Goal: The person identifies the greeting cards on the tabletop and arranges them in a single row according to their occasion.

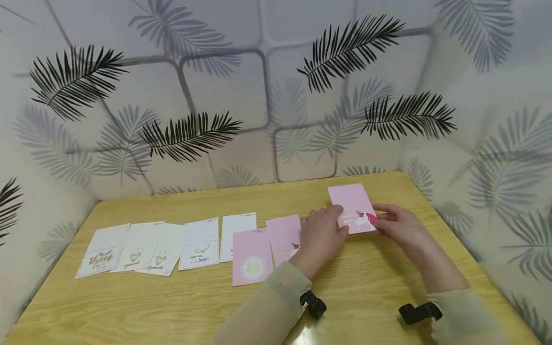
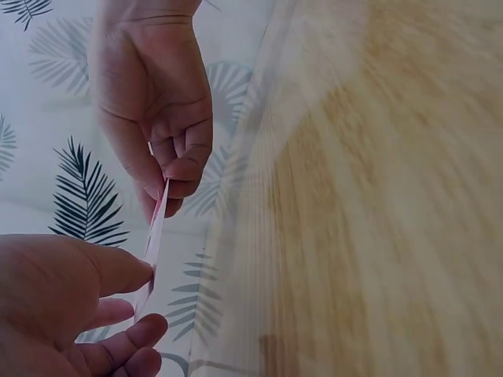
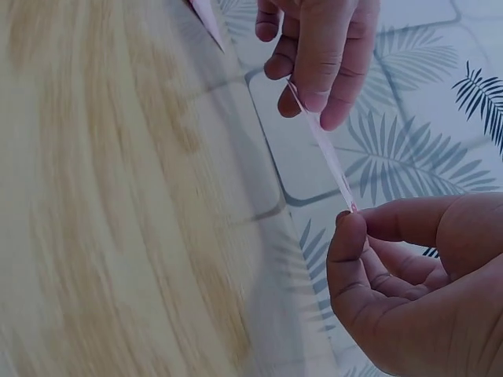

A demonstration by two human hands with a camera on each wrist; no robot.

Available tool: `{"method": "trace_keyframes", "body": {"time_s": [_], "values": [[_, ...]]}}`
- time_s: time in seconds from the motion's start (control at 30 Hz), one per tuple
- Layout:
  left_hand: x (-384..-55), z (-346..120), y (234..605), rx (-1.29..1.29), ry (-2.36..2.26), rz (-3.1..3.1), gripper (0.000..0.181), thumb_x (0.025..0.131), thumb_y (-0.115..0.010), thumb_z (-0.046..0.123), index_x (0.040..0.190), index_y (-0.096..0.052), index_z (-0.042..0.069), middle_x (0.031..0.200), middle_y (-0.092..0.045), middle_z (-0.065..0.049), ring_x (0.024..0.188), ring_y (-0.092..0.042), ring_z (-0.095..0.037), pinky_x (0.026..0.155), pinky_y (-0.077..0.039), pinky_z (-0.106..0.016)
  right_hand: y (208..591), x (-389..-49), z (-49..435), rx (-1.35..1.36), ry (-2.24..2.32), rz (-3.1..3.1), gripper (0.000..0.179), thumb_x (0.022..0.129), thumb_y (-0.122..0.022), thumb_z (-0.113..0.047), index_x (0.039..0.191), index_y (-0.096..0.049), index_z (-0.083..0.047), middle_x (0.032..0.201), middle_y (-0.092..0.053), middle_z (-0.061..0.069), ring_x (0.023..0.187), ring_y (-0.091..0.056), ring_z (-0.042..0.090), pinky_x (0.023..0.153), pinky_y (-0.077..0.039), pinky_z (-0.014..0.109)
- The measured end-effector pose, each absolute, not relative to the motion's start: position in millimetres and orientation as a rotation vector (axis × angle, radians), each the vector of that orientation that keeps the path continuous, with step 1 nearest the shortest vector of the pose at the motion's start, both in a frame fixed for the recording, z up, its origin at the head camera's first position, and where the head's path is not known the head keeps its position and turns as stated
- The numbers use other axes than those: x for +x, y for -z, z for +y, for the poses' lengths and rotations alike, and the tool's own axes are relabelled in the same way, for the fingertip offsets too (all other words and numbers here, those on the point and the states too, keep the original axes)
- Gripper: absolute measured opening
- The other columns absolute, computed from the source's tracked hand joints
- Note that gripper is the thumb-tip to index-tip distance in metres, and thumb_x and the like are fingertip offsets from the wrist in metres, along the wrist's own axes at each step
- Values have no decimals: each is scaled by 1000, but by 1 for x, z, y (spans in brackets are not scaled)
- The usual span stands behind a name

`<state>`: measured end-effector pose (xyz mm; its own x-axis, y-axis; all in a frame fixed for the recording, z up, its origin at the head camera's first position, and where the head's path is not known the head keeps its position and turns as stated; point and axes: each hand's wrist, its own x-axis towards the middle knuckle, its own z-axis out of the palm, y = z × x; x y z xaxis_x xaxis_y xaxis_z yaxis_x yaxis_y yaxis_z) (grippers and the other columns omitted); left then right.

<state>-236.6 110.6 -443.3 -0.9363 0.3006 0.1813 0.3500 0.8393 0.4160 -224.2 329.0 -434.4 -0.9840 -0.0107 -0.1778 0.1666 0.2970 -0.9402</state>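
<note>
A pink card (image 1: 351, 203) with a white-and-magenta unicorn picture is held up over the right part of the table. My left hand (image 1: 322, 235) pinches its left edge between thumb and fingers. At the lower right edge, my right hand (image 1: 398, 227) pinches it too. Both wrist views show the card (image 2: 155, 236) nearly edge-on, thin and flat, with the left hand (image 2: 71, 306) on one side and the right hand (image 3: 416, 275) on the other. Another pink unicorn card (image 1: 282, 235) lies on the table, partly covered by my left hand.
A pink card with a pale round design (image 1: 252, 258) overlaps that unicorn card. Leftward, several white and cream cards lie in a row, including a thank-you card (image 1: 103, 251) and a winged-heart card (image 1: 199, 244). The wooden table (image 1: 172, 311) meets a leaf-patterned wall (image 1: 241, 163) behind.
</note>
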Motion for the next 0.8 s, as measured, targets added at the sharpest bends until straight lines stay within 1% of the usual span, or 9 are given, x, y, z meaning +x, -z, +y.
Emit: {"method": "trace_keyframes", "body": {"time_s": [0.13,0.27,0.4,0.53,0.63,0.7,0.8], "values": [[-243,123,447,-522,691,-2917,51,102,-80,39,150,-69,26,139,-73,4,123,-67,-25,98,-48,-44,437,-228,337,170,1781,2424,57,111,-62,-5,162,-42,12,119,-71,12,90,-67,8,83,-59,25],[-246,135,452,-532,718,-2946,53,101,-83,36,151,-69,26,138,-74,3,124,-67,-25,101,-49,-46,438,-230,346,195,1746,2471,56,111,-63,-4,160,-43,14,109,-72,5,85,-66,9,79,-57,24],[-247,145,455,-561,712,-2964,51,102,-82,36,150,-69,26,133,-75,3,121,-68,-24,101,-50,-44,437,-231,356,227,1715,2515,55,110,-61,-3,158,-43,16,99,-72,1,81,-64,10,75,-55,24],[-248,153,457,-629,651,-2943,46,102,-82,36,145,-72,25,129,-77,5,117,-70,-22,100,-51,-40,439,-230,365,249,1760,2481,55,108,-59,0,157,-41,18,93,-70,-3,77,-63,10,72,-53,25],[-249,158,459,-682,594,-2913,43,102,-82,35,142,-74,25,129,-78,7,115,-71,-19,98,-51,-39,442,-231,371,289,1769,2472,55,108,-59,0,157,-41,18,92,-69,-4,76,-64,10,72,-53,25],[-250,161,459,-705,580,-2896,41,102,-83,34,141,-75,25,127,-78,8,112,-71,-18,95,-51,-37,444,-232,374,321,1740,2493,55,109,-59,-2,158,-42,16,93,-69,-3,77,-64,11,72,-53,26],[-254,165,459,-728,559,-2886,40,101,-83,33,139,-76,24,125,-78,8,108,-70,-17,92,-50,-35,444,-235,378,371,1682,2528,55,110,-59,-5,160,-43,13,101,-70,3,82,-64,12,74,-54,27]]}}
